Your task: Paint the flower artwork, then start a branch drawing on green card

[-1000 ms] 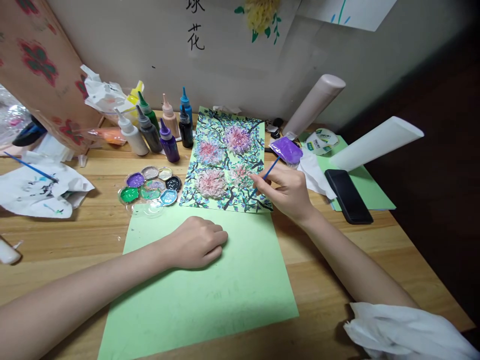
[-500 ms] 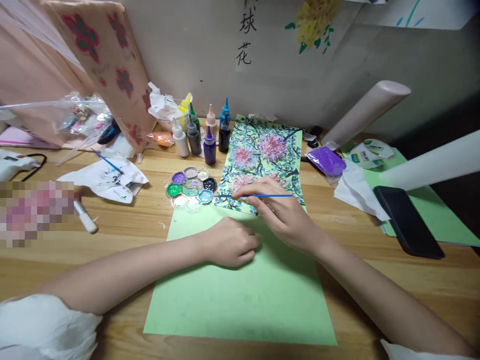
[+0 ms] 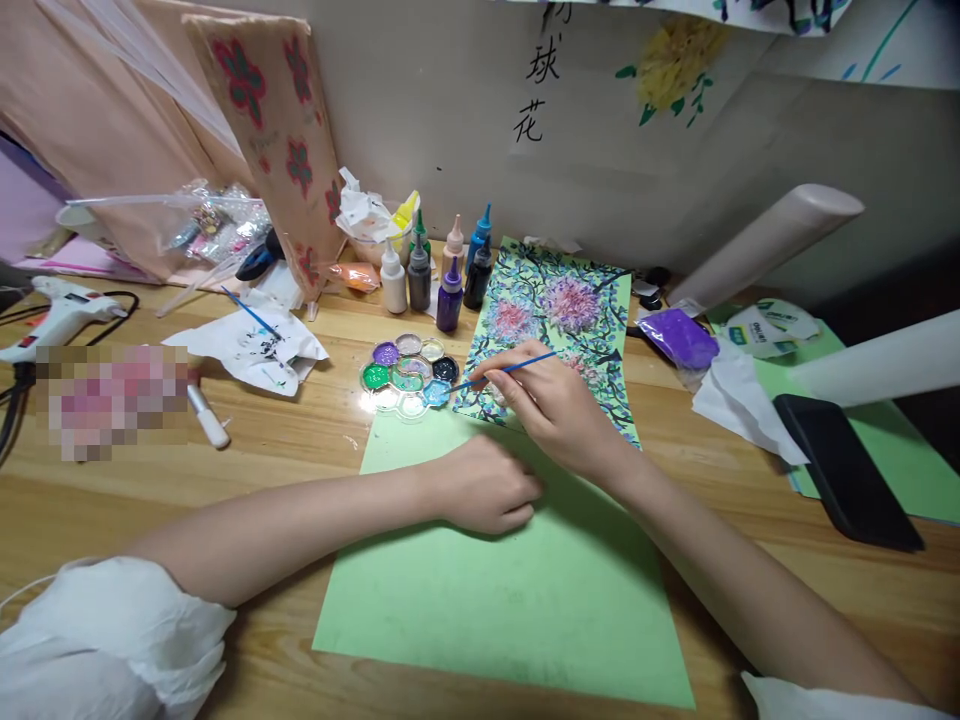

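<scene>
- Wooden table [image 3: 285, 440]: work surface; carries all items listed below.
- Plain green sheet [image 3: 510, 610]: flat on the table, nearest the person, beneath the left forearm.
- Painted sheet [image 3: 555, 330]: directly beyond the plain green sheet, near the wall. Bears dark branches, blue and green leaves, and raised pink and purple blooms. Lower part is partly covered by the right hand.
- Phone [image 3: 847, 470]: dark, at the right side of the table, near a crumpled white tissue [image 3: 739, 405].
- Right hand [image 3: 551, 400]: fingers closed in a pinch around the brush named below, above the painted sheet's lower portion.
- Left hand [image 3: 487, 485]: curled into a loose fist, over the plain green sheet. Whether anything is inside cannot be told.
- Clear palette [image 3: 412, 412]: round-welled, immediately left of the painted sheet. Wells contain purple, green, black, light blue and pale paint.
- Paint bottles [image 3: 450, 300]: seven, upright with pointed caps, grouped behind the palette.
- Blue brush [image 3: 529, 361]: gripped in the right hand, bristle end directed left, at the light-blue well [image 3: 435, 392]. Contact with the paint cannot be confirmed.
</scene>
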Action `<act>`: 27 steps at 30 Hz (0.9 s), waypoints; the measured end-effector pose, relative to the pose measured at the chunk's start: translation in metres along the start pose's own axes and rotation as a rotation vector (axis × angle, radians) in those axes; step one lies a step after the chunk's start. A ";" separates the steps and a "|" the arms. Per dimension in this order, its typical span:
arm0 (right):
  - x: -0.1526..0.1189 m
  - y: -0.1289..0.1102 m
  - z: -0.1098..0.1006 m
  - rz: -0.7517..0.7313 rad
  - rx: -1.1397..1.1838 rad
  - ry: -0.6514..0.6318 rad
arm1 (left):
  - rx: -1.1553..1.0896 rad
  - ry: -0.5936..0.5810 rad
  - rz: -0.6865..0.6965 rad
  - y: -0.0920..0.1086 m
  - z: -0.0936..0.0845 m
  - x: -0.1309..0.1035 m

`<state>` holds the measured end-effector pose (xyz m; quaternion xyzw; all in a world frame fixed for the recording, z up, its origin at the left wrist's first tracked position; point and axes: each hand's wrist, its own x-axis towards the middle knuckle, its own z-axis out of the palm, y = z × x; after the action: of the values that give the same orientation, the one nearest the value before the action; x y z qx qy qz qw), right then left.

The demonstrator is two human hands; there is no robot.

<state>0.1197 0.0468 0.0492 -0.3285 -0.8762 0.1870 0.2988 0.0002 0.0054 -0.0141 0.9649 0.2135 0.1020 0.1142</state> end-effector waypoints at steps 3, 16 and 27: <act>0.000 0.002 -0.006 0.001 -0.004 -0.008 | 0.007 -0.030 -0.011 0.001 -0.003 0.000; -0.003 0.004 -0.014 0.059 0.066 -0.091 | 0.000 -0.080 -0.046 0.002 -0.009 0.000; -0.009 0.004 -0.025 0.037 0.112 0.117 | 0.001 -0.104 -0.062 0.003 -0.012 0.000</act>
<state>0.1435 0.0470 0.0622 -0.3380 -0.8392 0.2218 0.3636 -0.0012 0.0054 -0.0024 0.9619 0.2370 0.0482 0.1277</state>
